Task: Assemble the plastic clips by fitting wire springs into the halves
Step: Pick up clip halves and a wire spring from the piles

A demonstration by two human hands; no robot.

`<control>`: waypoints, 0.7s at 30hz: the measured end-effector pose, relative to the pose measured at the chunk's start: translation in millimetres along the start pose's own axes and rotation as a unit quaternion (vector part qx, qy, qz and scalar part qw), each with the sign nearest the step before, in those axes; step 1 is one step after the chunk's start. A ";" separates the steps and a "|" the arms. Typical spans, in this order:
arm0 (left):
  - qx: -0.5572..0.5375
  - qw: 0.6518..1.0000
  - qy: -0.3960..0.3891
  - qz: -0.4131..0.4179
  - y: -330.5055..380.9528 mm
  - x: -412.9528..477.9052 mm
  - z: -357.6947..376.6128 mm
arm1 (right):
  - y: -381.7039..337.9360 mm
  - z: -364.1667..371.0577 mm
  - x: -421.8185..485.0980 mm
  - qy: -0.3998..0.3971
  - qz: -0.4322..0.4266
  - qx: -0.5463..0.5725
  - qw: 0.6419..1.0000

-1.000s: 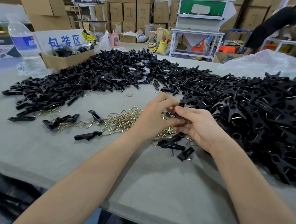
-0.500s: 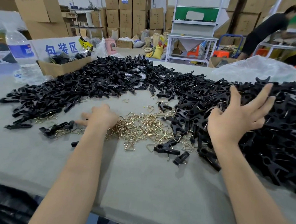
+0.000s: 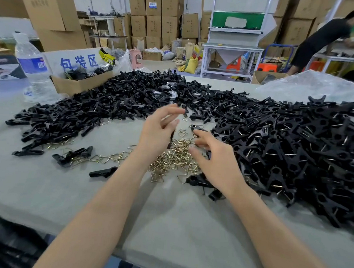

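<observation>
Black plastic covers most of the grey cloth table (image 3: pixel 167 216), in 2 masses. Far left lies a heap of loose halves (image 3: pixel 111 105) with no wire in them. On the right lies a heap of assembled clips (image 3: pixel 295 151), where bits of wire glint at the hinges. Between the 2 lies a scatter of brass-coloured wire springs (image 3: pixel 176 156).

The left hand (image 3: pixel 159 132) hovers over the springs with its upper fingers spread. It seems to pinch 1 slim clip half (image 3: pixel 171 139) at the thumb, though blur softens this. The right hand (image 3: pixel 217 163) hangs just beside it, fingers loosely bent above the springs. Whether it has a spring I cannot tell.

I judge the job roughly midway. Many clips are finished, but the left heap and the springs show much is left, and this clip is barely begun.
</observation>
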State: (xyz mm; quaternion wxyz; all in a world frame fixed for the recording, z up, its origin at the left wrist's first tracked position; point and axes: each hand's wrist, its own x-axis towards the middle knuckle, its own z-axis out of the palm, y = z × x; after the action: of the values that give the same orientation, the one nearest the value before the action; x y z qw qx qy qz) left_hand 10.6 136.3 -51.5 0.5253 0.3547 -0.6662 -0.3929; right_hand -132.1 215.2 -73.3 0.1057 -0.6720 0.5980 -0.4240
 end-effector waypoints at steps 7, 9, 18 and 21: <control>-0.216 0.968 -0.103 -0.076 5.8 -17.6 29.7 | -1.6 -3.6 1.5 0.041 0.108 0.229 0.967; -0.218 0.966 -0.111 -0.082 7.1 -19.9 30.7 | -1.2 -5.0 3.3 0.039 0.132 0.253 0.958; 0.258 0.964 -0.033 -0.058 -2.0 -15.9 -34.8 | 7.8 -7.6 6.5 0.087 0.156 0.282 0.943; 0.496 0.856 -0.034 -0.138 -11.9 -25.9 -105.6 | 13.2 -4.1 8.4 0.089 0.166 0.263 0.946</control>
State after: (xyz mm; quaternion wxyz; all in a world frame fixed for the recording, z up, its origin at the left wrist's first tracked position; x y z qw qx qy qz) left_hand 119.8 138.0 -58.3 0.1969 0.6432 -0.7344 -0.0906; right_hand -145.1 205.6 -75.7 0.2944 -0.4711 0.5751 -0.6005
